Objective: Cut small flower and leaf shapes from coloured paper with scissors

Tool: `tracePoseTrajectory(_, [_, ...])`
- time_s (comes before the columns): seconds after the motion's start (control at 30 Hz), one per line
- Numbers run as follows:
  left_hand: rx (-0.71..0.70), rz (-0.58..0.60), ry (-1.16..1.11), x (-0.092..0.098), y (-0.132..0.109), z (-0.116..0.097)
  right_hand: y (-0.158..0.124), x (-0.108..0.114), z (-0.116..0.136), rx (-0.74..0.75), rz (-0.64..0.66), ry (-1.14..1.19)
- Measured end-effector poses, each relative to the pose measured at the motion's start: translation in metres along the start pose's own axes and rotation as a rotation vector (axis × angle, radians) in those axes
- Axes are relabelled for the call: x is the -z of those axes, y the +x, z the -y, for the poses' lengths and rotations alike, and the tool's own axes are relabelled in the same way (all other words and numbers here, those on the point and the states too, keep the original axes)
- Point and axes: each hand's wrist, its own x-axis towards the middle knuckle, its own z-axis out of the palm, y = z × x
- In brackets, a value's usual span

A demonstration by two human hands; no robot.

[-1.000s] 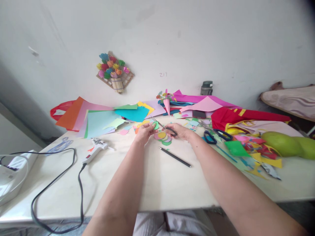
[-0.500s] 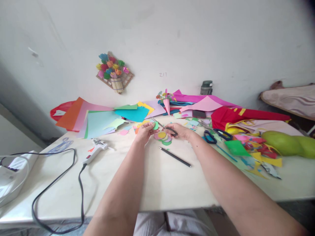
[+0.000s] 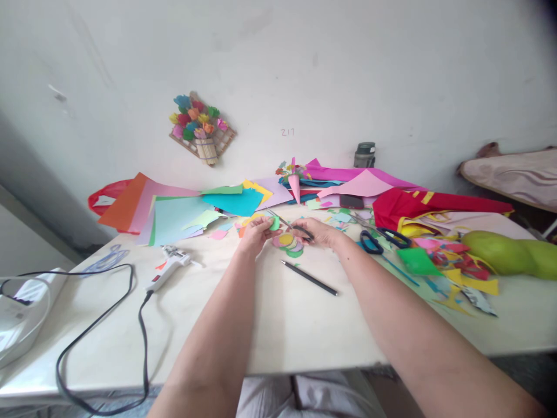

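Observation:
My left hand (image 3: 260,232) pinches a small piece of green paper (image 3: 274,223) above the middle of the table. In my right hand (image 3: 317,231) is a pair of scissors (image 3: 307,233) with black handles, its thin blades pointing left at the green paper. Whether the blades touch the paper is too small to tell. Below and between the hands lies a loose pile of round paper cutouts (image 3: 286,242) in pink, yellow and green. A black pencil (image 3: 310,278) rests on the table nearer to me.
A white glue gun (image 3: 167,271) with a black cord lies at left, near a power strip (image 3: 28,307). Coloured paper sheets (image 3: 178,215) spread along the back. Blue-handled scissors (image 3: 371,242), paper scraps (image 3: 456,261) and a green rounded object (image 3: 500,252) occupy the right.

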Motion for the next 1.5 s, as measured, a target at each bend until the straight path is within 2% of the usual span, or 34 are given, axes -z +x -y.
tracePoseTrajectory(0.7, [0.006,-0.007,-0.015,0.0007,0.0000,0.0006,0.0010,0.0002,-0.0022,0.000,-0.023,0.070])
tracePoseTrajectory(1.5, [0.013,0.025,-0.038,-0.0017,-0.0002,0.0016,0.0007,-0.0025,-0.0005,-0.008,-0.062,-0.012])
